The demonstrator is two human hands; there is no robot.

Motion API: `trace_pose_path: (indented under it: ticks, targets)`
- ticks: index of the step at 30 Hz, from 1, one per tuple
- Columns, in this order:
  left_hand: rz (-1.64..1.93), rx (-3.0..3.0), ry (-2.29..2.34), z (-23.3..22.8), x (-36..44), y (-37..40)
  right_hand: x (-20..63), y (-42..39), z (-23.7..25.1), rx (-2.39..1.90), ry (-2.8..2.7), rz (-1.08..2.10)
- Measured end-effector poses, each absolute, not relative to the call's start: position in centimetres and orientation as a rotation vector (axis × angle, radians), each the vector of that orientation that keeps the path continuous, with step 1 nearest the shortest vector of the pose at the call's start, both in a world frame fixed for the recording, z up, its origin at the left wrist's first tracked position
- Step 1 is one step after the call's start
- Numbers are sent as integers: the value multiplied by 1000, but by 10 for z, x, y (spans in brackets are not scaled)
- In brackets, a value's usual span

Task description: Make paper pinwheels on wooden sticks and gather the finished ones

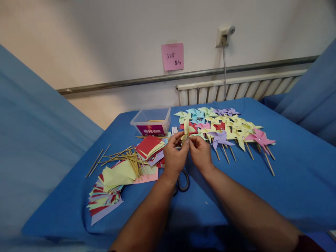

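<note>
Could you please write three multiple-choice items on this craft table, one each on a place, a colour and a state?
1. Where does the clear plastic box stand?
A. behind the red paper squares
B. right of the finished pinwheels
C. under the hands

2. What colour is the note on the wall?
A. green
B. pink
C. white

3. How do the hands stand?
A. flat on the cloth
B. apart, both bare of anything
C. together, pinching a pale yellow paper piece

Key: 1 A, the box sits beyond the red squares, left of the pinwheels. 2 B, the note is pink. 3 C, the left hand and right hand meet at the paper.
</note>
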State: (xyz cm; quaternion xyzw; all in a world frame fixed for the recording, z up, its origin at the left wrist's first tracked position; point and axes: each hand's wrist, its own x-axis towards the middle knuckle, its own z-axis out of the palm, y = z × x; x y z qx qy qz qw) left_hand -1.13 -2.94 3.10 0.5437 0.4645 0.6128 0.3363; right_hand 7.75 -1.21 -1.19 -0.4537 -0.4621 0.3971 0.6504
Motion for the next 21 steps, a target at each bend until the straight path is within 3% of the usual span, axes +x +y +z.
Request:
trace_pose_path:
  ticks: [11,17,21]
  targets:
    - [1924,1155,1200,39,-20,-25,77,-13,3,-714,-749,1398]
    - [1450,800,909,37,-23,-17,75,-16,3,-636,-762,1536]
    - [1466,776,892,38,-22,-19,73,-14,-1,-638,-843,1546]
